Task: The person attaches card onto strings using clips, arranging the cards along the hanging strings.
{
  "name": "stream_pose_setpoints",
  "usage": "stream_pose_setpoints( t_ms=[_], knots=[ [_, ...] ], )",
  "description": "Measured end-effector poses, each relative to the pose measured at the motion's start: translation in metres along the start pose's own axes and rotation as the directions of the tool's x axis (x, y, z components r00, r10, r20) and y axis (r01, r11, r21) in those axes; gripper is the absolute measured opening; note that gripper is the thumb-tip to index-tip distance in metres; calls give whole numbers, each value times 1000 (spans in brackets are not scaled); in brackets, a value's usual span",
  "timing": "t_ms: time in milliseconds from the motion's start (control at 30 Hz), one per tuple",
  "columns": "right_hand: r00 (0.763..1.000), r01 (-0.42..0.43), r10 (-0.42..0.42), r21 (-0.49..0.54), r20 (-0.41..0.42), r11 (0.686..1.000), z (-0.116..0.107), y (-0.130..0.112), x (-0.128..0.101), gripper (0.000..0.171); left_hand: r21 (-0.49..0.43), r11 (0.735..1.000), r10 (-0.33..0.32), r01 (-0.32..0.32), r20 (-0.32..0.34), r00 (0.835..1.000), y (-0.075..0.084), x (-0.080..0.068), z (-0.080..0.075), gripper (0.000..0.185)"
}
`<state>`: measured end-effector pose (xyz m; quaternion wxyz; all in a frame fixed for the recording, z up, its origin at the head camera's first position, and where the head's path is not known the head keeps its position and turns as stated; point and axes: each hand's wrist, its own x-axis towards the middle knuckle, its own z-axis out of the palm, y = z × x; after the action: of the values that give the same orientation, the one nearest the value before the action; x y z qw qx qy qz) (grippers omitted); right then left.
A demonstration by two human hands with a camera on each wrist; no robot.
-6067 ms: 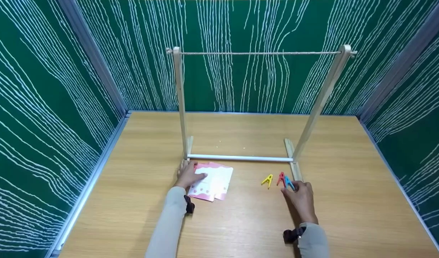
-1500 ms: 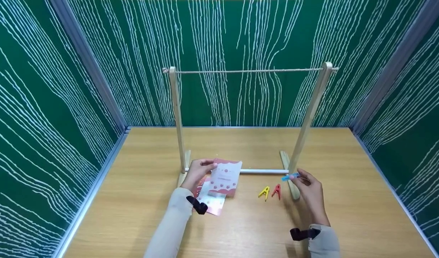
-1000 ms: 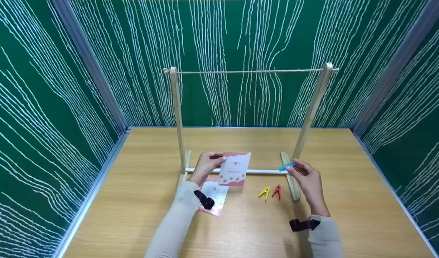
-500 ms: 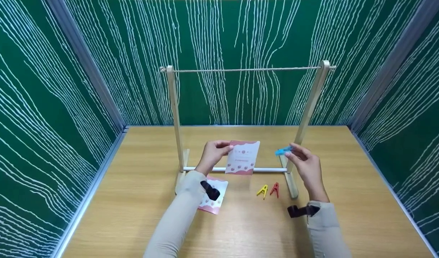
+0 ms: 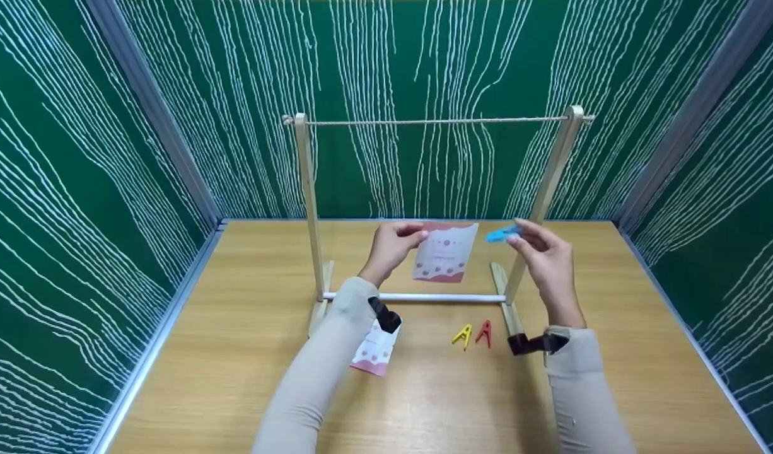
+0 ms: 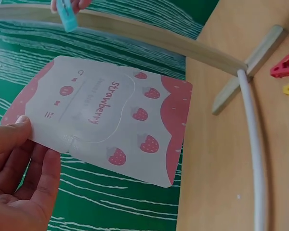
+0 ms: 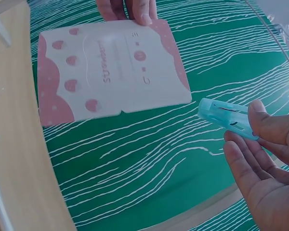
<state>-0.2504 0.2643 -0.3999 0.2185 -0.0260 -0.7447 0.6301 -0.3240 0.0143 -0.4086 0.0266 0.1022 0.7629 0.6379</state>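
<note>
Here the left hand (image 5: 391,243) pinches a strawberry card (image 5: 445,251) by its upper corner, thumb on the front and fingers behind, so that the card hangs upright in the air in front of the rack (image 5: 308,208). The right hand (image 5: 546,258) pinches a blue peg (image 5: 502,234) between thumb and fingertips, the peg's closed nose pointing toward the card; the two are near but apart. Both are held well below the string (image 5: 437,121) that runs between the tops of the rack's two posts.

The step in hand looks like the carrying up: card and peg are off the bench (image 5: 613,353) and on their way to the string, with nothing hung yet. The next move probably calls for raising the card until its top edge lies against the string, squeezing the peg open, and setting its jaws over both card and string. The card is thin and held at one corner only, so it may swing or tilt; the peg needs a firm squeeze on its tail.

On the bench, a second strawberry card (image 5: 375,350) lies partly under the left sleeve, and a yellow peg (image 5: 462,334) and a red peg (image 5: 485,331) lie side by side just inside the rack's right foot.
</note>
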Motion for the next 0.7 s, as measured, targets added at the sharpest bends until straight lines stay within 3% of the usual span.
stream_pose_setpoints(
  t_ms=[367,567,700],
  knots=[
    [999,44,-42,43,-33,998,-1,-18,14,34,-21,998,56,-56,0,998,27,13,9,22],
    [991,113,-108,73,-76,991,-1,-32,22,32,-17,998,62,-62,-33,998,41,19,15,22],
    [982,172,-161,119,-98,978,0,-42,28,33,-22,994,108,-109,-56,993,52,22,18,22]
  ],
)
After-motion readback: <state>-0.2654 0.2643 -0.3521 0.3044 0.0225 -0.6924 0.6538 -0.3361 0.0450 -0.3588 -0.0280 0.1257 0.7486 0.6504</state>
